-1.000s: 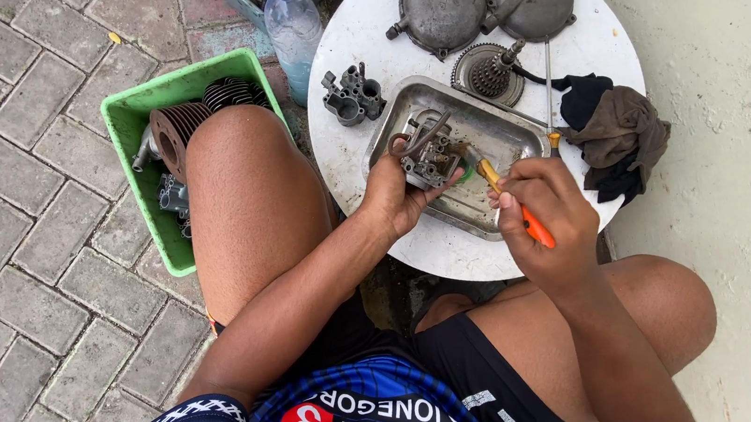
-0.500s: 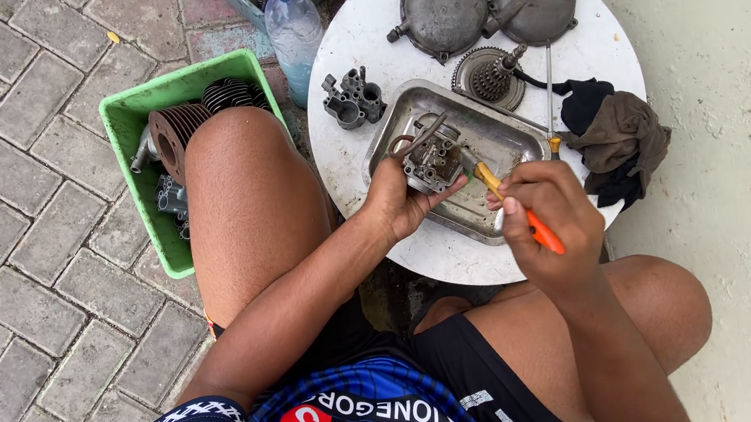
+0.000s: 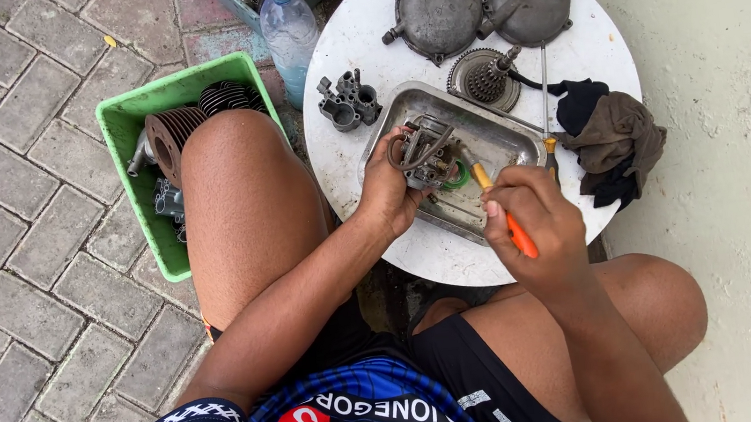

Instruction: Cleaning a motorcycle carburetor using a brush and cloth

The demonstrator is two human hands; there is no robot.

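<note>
hands meet over a shallow rectangular steel tray [image 3: 518,138] on a round white table [image 3: 597,44]. left hand [image 3: 385,191] has its fingers curled tight around a small grey metal carburettor [image 3: 426,153] with a loop of dark hose, holding it just above the tray. right hand [image 3: 535,221] is closed around the orange handle of a screwdriver [image 3: 499,206], whose shaft slants from the fist toward the carburettor; whether the tip touches it i cannot tell. just beyond the right hand lies a second, thin screwdriver with a yellow collar [image 3: 545,111], and further out a heap of dark rags [image 3: 617,141]. beyond the left hand sit a small grey cast fitting [image 3: 347,101], a toothed gear part [image 3: 483,78] and two round grey engine covers [image 3: 484,5]. outside the left arm, past the knee, a green plastic bin [image 3: 135,125] holds finned cylinders, with a clear plastic bottle [image 3: 290,37] beside it.
</note>
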